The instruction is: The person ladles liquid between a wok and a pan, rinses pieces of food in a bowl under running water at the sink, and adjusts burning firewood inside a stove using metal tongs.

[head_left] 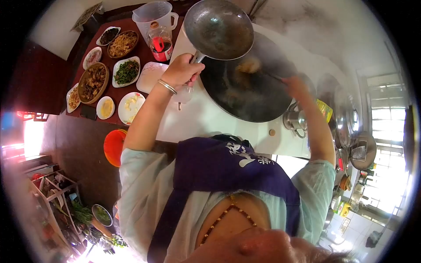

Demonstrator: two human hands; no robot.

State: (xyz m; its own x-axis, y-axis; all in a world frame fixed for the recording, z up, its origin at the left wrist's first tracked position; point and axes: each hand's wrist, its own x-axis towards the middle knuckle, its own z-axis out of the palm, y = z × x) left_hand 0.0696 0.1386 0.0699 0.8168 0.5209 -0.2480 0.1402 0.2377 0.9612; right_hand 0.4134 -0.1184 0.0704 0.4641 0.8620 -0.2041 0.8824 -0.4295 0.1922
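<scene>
Nearest, a small stopper [272,132] lies on the white worktop [182,125], just on the near side of the big dark wok [263,103], and a metal pot [293,118] stands close by the wok's right edge. Over the wok's right side, the right hand [296,86], somewhat blurred, curls around the handle of a cooking tool [275,77]; its tip meets yellowish food [248,65] inside the wok, amid steam. At the wok's left edge, the left hand [186,70] grips the handle of a metal pan [219,30], which overlaps the wok's far left rim; contact cannot be told. Farther left of the wok, green vegetables [126,72], a bottle [161,48] and a plastic jug [151,14] occupy a red worktop [115,94].
</scene>
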